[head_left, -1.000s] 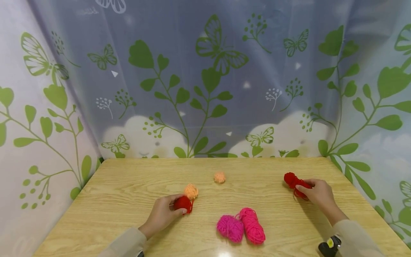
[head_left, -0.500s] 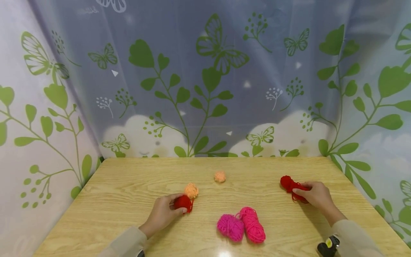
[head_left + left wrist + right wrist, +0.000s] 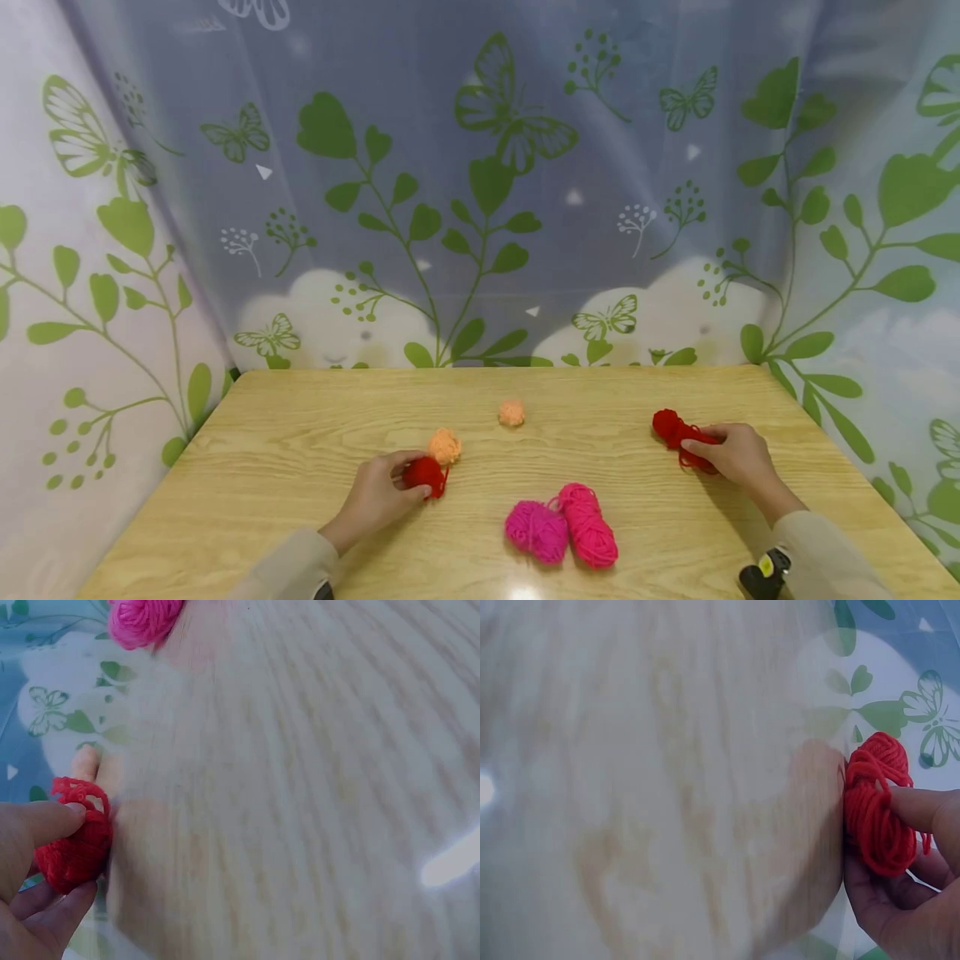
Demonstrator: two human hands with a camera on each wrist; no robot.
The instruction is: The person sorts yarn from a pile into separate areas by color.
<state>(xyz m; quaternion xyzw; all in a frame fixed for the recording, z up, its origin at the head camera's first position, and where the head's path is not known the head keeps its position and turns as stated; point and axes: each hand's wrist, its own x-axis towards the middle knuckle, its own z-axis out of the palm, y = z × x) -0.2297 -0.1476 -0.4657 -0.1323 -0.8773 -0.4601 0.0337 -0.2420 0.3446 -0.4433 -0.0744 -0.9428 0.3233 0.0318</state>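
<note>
My left hand (image 3: pixel 378 497) pinches a small red ball of yarn (image 3: pixel 425 477) between thumb and fingers, left of the table's middle. In the left wrist view, loose strands of that red yarn (image 3: pixel 79 851) loop up past the thumb. Right behind it sits an orange ball of yarn (image 3: pixel 446 447). Over on the right, my right hand (image 3: pixel 742 458) grips a longer red skein of yarn (image 3: pixel 697 450) by its near end. Another red yarn ball (image 3: pixel 664 422) shows at the skein's far left end. The right wrist view has the red skein (image 3: pixel 881 829) held low at the tabletop.
A second orange yarn ball (image 3: pixel 512 413) lies farther back on the wooden table (image 3: pixel 360 400). Near the front middle, a magenta skein (image 3: pixel 537 532) and a hot pink skein (image 3: pixel 589 527) lie side by side. A leaf-and-butterfly curtain (image 3: pixel 420 167) hangs behind the table.
My right hand has shifted slightly left and toward me with the red skein, then stayed nearly still. The left hand keeps its hold on the red ball with hardly any movement.
</note>
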